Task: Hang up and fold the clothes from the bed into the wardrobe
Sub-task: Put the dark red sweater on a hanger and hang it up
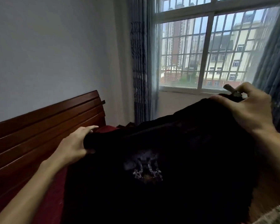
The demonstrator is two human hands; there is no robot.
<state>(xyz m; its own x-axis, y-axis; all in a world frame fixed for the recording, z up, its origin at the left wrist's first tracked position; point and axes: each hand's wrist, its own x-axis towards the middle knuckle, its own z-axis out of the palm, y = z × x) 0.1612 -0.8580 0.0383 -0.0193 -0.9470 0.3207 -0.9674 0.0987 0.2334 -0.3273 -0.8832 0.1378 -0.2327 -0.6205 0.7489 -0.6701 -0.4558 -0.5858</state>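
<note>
Bedroom wall and wooden headboard (47,120) lie left, barred window (205,50) right. Left hand (74,143) grips the black garment (184,143) at its left edge, above the bed's head end. Right hand (249,109) pinches its top beside an apparent hanger hook (229,88). Risk: the fabric slides off if either grip relaxes. Grey print (144,168): no legible writing.

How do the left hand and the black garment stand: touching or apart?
Touching. The head view shows the left hand gripping the black garment by its edge.
</note>
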